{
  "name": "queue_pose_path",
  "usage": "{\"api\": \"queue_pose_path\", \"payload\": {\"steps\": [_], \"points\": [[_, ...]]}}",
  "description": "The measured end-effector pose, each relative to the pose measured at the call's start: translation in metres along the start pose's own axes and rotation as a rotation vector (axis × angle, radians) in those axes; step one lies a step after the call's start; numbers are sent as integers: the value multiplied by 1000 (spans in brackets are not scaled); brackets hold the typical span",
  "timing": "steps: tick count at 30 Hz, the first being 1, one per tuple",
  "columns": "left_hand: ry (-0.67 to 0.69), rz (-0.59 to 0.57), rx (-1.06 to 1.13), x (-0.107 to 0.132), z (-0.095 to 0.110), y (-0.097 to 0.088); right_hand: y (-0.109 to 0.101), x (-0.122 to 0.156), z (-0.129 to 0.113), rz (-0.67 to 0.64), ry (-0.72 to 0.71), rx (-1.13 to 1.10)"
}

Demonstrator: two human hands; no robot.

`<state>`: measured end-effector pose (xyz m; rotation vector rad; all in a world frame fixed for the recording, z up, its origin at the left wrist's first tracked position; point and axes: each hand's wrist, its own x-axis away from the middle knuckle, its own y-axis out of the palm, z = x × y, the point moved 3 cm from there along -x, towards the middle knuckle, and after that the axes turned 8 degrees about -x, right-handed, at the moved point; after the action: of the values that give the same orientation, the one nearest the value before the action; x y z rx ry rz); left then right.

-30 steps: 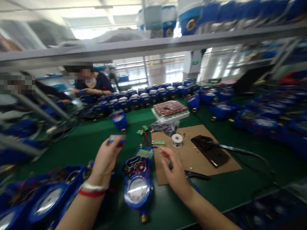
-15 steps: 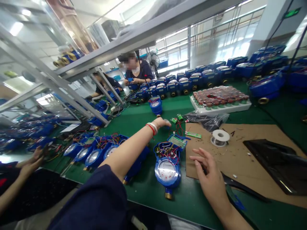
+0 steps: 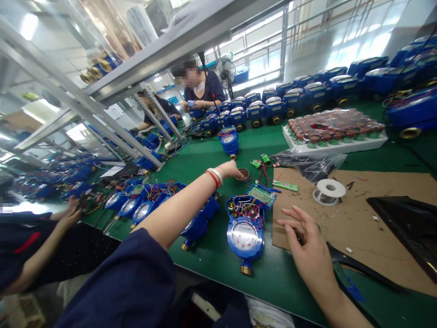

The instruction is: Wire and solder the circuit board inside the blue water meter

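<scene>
OK so your open blue meter [image 3: 245, 234] is lying right in front of you on the green surface [image 3: 191, 159], brass end [image 3: 246, 269] toward you, with a tangle of coloured wires [image 3: 244, 210] showing and a display board [image 3: 261, 195] at its far end. I'll go by that meter for everything.

Your left hand [image 3: 232, 169] is stretched out past it, right up against a small round tin [image 3: 243, 174] with brownish stuff inside. Fingertips are mostly hidden, so I can't tell if you've actually got a grip on the tin.

Your right hand [image 3: 301, 228] is just to the right of the meter, fingers loosely curled and a bit apart. Something dark shows under them, but I can't say whether you're holding it.

Also right of the meter: cardboard [image 3: 362, 218], a white spool [image 3: 329, 187] and a black-handled tool [image 3: 367, 269]. Past it you've got green cells [image 3: 261, 161] and another blue meter [image 3: 228, 140], and more wired-up meters [image 3: 141, 209] are lined up to its left.
</scene>
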<state>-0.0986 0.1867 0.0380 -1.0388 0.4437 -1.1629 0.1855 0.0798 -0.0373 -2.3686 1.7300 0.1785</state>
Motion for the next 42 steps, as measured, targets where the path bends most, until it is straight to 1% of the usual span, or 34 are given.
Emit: {"api": "queue_pose_path", "payload": {"steps": [2, 3, 5, 7, 8, 10, 11, 13, 15, 17, 20, 23, 26, 30, 32, 35, 38, 40, 41, 42], "points": [[64, 34, -20, 25, 3, -13, 0, 0, 3, 2, 11, -7], [108, 57, -18, 42, 5, -19, 0, 0, 3, 4, 15, -7], [198, 101, -4, 82, 4, -26, 0, 0, 4, 6, 22, -4], [346, 215, -2, 127, 1, -28, 0, 0, 2, 7, 26, 1], [393, 267, 9, 148, -2, -27, 0, 0, 2, 10, 24, 8], [430, 364, 51, 182, -10, -18, 1, -1, 0, 20, 15, 28], [426, 403, 71, 193, -14, -12, 2, -1, 0, 25, 8, 35], [412, 465, 94, 206, -19, 2, 3, -1, 1, 33, -8, 26], [399, 504, 111, 209, -21, 16, 5, -1, 3, 36, -24, 10], [399, 515, 129, 206, -20, 27, 6, -2, 6, 41, -40, 8], [416, 530, 145, 200, -17, 37, 7, -2, 9, 48, -55, 30], [427, 557, 164, 195, -16, 38, 8, -2, 10, 52, -61, 56], [429, 550, 213, 189, -16, 36, 9, -3, 10, 46, -60, 78], [400, 557, 271, 187, -22, 35, 10, -2, 11, 39, -41, 90], [417, 571, 262, 190, -27, 37, 10, -2, 11, 45, -36, 89], [522, 607, 177, 198, -33, 40, 10, -2, 12, 48, -35, 85], [708, 646, 36, 204, -34, 44, 10, -4, 12, 45, -40, 100], [809, 619, -3, 205, -31, 46, 10, -4, 12, 47, -44, 101], [825, 584, 18, 204, -30, 46, 10, -4, 13, 48, -45, 97], [809, 542, 65, 202, -28, 46, 10, -4, 13, 49, -44, 93]]}}
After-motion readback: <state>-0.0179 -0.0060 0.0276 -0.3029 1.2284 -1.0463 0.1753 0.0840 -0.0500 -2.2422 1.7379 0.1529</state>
